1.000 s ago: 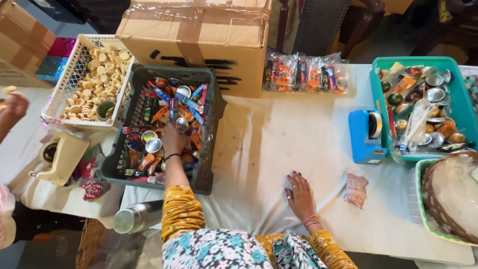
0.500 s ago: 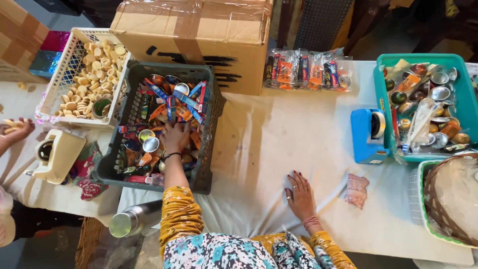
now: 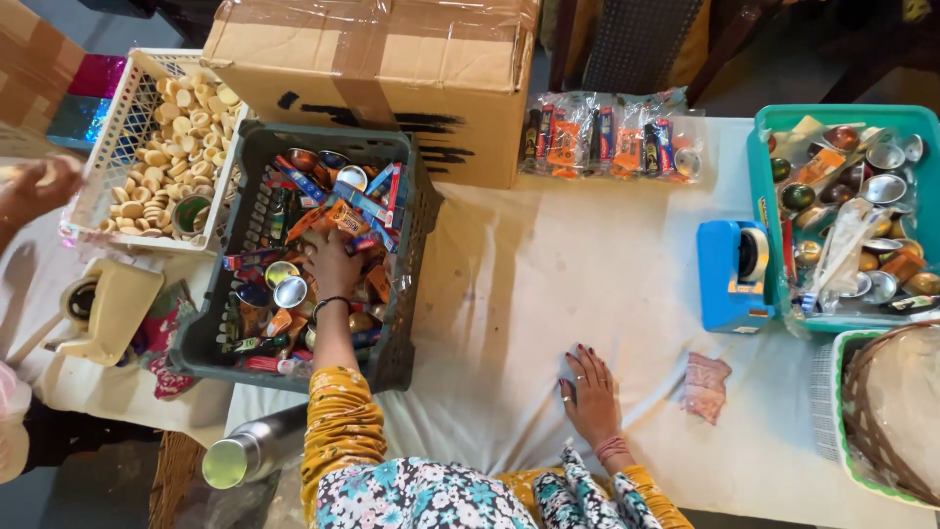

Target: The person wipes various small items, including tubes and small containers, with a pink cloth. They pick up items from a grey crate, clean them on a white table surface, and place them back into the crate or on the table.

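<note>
My left hand (image 3: pixel 331 263) reaches into a dark grey plastic crate (image 3: pixel 411 284) and rests among several small packets and little metal bowls; its fingers are buried in the pile, so whether it holds anything is hidden. My right hand (image 3: pixel 590 392) lies flat with fingers spread on the white tablecloth (image 3: pixel 548 284), holding nothing. A small pink wrapped packet (image 3: pixel 705 386) lies just to the right of that hand.
A white basket of small round pieces (image 3: pixel 98 211) sits left of the crate, a large cardboard box (image 3: pixel 392 73) behind it. A teal bin (image 3: pixel 769 206), blue tape dispenser (image 3: pixel 734 274), bagged packets (image 3: pixel 607 137), wicker basket (image 3: pixel 896 421) and steel bottle (image 3: pixel 250 453) surround. Another person's hand (image 3: pixel 39 188) is far left.
My left hand has pushed slightly deeper into the crate's pile. The other person's hand at far left has shifted. My right hand has stayed flat on the cloth.
</note>
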